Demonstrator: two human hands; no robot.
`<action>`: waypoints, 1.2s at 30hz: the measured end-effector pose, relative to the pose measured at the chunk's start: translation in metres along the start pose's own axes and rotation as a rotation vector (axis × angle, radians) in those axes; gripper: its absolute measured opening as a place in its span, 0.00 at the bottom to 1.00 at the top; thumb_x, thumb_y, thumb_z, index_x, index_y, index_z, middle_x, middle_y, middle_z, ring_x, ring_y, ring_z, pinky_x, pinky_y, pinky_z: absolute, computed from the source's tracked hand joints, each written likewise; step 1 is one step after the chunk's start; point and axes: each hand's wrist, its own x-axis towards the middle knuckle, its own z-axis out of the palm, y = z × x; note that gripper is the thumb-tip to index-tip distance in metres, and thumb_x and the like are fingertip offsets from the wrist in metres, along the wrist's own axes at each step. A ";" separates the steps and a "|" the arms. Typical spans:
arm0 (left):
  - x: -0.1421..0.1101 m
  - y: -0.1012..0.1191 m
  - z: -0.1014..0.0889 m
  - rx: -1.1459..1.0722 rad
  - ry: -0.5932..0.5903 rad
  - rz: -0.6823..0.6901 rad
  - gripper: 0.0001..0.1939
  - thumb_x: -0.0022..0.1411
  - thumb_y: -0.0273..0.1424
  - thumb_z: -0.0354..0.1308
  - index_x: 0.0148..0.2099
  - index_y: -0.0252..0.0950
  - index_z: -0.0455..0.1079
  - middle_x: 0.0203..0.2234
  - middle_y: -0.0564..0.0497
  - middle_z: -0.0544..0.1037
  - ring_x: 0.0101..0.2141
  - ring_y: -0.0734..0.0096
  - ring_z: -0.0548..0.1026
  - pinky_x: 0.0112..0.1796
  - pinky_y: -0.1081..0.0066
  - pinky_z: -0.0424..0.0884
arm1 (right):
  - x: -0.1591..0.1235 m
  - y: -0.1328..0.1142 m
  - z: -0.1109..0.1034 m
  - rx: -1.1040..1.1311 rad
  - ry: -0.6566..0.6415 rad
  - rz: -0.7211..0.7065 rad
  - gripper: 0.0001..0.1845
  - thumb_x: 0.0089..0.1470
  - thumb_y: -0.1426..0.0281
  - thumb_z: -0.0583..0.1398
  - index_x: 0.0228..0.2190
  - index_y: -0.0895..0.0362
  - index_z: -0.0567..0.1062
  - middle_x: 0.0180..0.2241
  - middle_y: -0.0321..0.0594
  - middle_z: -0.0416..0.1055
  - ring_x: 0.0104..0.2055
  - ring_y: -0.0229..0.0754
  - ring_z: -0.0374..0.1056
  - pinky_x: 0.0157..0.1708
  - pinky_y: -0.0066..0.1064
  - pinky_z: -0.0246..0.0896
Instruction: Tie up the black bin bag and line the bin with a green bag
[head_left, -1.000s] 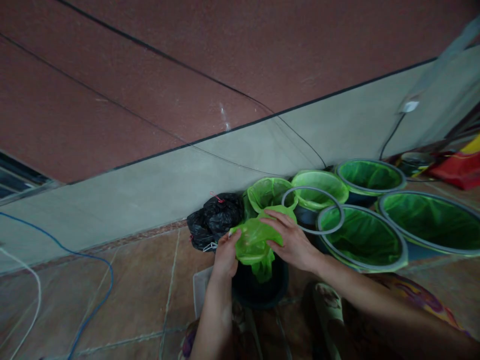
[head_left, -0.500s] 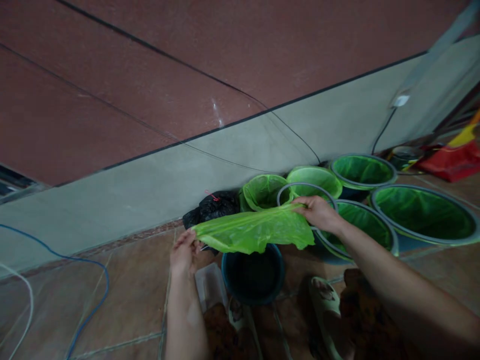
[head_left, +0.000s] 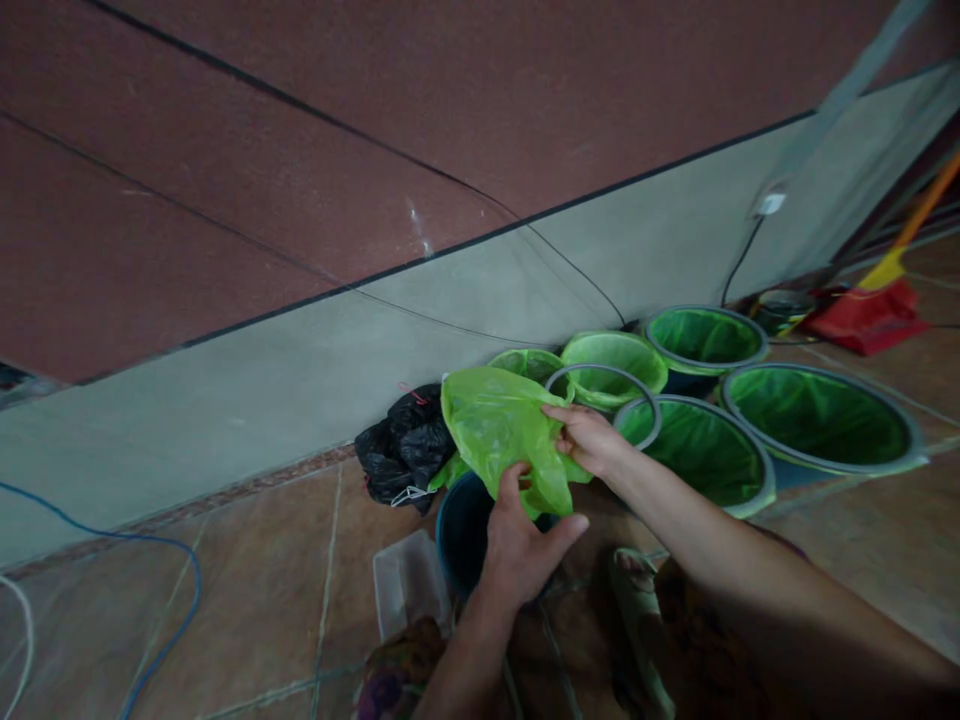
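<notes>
A thin green plastic bag (head_left: 491, 415) hangs from my right hand (head_left: 585, 435), whose fingers are closed on its edge. My left hand (head_left: 517, 550) is just below the bag, thumb and fingers spread apart. Under both hands stands a dark blue bin (head_left: 459, 540), partly covered by the bag and my left hand. A loose grey ring (head_left: 655, 400) leans on the lined bins just beyond my right hand.
Several bins lined with green bags, such as a wide one (head_left: 825, 425), stand along the wall at right. Left of them sits a black garbage bag (head_left: 405, 440). A clear plastic container (head_left: 409, 580), a blue cable (head_left: 196, 580) and a red dustpan (head_left: 870, 315) lie on the floor.
My left hand has let go of the bag's left end and moved right, opening beneath it. The bag, stretched between both hands before, now billows from my right hand.
</notes>
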 end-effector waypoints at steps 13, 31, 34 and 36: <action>0.030 -0.006 -0.061 0.037 0.331 0.025 0.10 0.53 0.24 0.53 0.34 0.38 0.75 0.24 0.54 0.76 0.26 0.70 0.71 0.30 0.75 0.65 | 0.017 -0.004 -0.010 -0.063 0.255 -0.262 0.16 0.40 0.66 0.69 0.18 0.53 0.66 0.15 0.29 0.65 0.19 0.34 0.62 0.20 0.26 0.58; 0.046 -0.014 -0.107 -0.328 0.683 -0.086 0.14 0.48 0.39 0.64 0.33 0.33 0.75 0.23 0.55 0.76 0.23 0.75 0.70 0.27 0.74 0.67 | -0.012 -0.004 -0.024 -0.467 -0.114 -0.416 0.17 0.41 0.56 0.70 0.30 0.55 0.80 0.29 0.38 0.79 0.30 0.43 0.73 0.32 0.34 0.70; 0.048 -0.019 -0.117 -0.320 0.785 -0.115 0.15 0.46 0.40 0.66 0.32 0.33 0.77 0.24 0.54 0.78 0.25 0.72 0.73 0.29 0.71 0.69 | 0.004 -0.014 -0.029 -0.214 -0.003 -0.394 0.17 0.39 0.55 0.71 0.24 0.55 0.78 0.22 0.35 0.76 0.24 0.41 0.70 0.26 0.32 0.68; 0.049 -0.020 -0.122 -0.309 0.843 -0.150 0.17 0.45 0.41 0.68 0.31 0.33 0.77 0.23 0.54 0.78 0.25 0.71 0.73 0.30 0.70 0.69 | 0.009 -0.024 -0.034 -0.073 0.066 -0.384 0.16 0.37 0.57 0.72 0.24 0.55 0.78 0.22 0.35 0.75 0.24 0.40 0.70 0.26 0.32 0.67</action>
